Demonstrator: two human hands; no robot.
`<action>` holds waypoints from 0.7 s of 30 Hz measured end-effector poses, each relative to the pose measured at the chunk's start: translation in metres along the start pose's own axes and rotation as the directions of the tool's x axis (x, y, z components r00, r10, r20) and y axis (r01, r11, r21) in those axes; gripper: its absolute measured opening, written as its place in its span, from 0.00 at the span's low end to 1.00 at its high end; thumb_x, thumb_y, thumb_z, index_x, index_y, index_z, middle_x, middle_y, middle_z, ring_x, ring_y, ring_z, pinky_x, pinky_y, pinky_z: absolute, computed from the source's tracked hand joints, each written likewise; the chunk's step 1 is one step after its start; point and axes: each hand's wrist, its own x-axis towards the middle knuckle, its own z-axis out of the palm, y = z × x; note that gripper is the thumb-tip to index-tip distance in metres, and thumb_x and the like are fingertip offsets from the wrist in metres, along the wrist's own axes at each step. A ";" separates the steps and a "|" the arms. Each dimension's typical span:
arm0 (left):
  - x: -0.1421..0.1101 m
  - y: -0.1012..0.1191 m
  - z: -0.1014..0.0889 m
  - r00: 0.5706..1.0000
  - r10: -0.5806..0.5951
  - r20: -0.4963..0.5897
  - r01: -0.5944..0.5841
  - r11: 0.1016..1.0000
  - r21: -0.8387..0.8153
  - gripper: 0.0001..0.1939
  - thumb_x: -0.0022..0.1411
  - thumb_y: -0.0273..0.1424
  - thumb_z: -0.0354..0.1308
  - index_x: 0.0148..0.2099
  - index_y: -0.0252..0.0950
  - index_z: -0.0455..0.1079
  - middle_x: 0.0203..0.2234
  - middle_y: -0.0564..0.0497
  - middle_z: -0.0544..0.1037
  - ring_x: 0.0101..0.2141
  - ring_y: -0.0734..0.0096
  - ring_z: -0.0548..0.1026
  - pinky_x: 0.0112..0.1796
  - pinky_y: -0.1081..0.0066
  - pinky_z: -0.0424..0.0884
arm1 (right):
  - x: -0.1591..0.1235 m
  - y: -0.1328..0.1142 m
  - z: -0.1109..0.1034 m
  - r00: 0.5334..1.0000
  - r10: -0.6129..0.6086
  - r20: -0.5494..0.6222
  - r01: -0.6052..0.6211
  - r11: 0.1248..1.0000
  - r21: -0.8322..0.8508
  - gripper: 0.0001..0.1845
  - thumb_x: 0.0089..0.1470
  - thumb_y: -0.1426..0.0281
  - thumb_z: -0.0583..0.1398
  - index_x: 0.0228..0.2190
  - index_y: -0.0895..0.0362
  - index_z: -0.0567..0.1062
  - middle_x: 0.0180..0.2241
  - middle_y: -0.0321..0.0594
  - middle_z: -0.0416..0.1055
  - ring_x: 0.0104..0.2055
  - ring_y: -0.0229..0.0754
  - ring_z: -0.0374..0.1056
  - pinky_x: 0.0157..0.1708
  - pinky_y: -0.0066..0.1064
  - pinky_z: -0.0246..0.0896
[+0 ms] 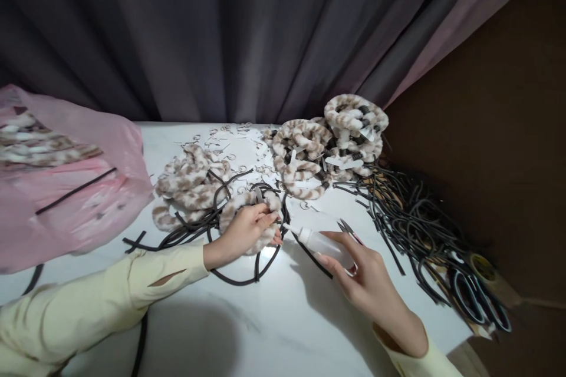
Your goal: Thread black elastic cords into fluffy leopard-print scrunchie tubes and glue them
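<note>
My left hand (247, 228) is closed on a fluffy white-and-brown ring (230, 212), near the middle of the table. In my right hand (365, 277) is a translucent squeeze bottle (325, 246), its thin nozzle pointing left, close to the fingertips of my left hand. Whether the nozzle touches anything I cannot tell. Black cords (241, 280) lie looped under and around the ring. Scissors (350, 230) lie just behind the bottle, partly hidden by my right hand.
Plush strips (190, 182) are heaped left of the ring. Fluffy rings (354, 123) are stacked at the back right. Small metal hooks (221, 136) are scattered behind. A pink plastic bag (119, 188) stands left; a tangle of black cords (411, 218) and large scissors (473, 297) lie right.
</note>
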 end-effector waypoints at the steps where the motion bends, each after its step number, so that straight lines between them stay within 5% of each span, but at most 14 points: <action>1: 0.000 0.000 0.000 1.000 -0.004 0.004 0.004 1.000 0.005 0.19 0.51 0.44 0.60 0.27 0.36 0.56 0.20 0.52 0.73 0.23 0.70 0.76 0.25 0.72 0.74 | 0.001 -0.001 0.001 1.000 -0.013 -0.013 0.013 1.000 -0.025 0.14 0.56 0.63 0.54 0.41 0.58 0.69 0.28 0.39 0.73 0.16 0.34 0.61 0.15 0.25 0.57; 21: -0.002 0.001 0.000 1.000 -0.016 0.025 0.014 0.998 0.067 0.17 0.55 0.43 0.56 0.29 0.36 0.56 0.22 0.51 0.73 0.24 0.68 0.77 0.22 0.76 0.70 | 0.011 -0.004 0.005 0.998 -0.035 -0.057 0.027 0.989 -0.146 0.14 0.56 0.61 0.53 0.37 0.59 0.70 0.19 0.35 0.70 0.12 0.34 0.59 0.16 0.27 0.53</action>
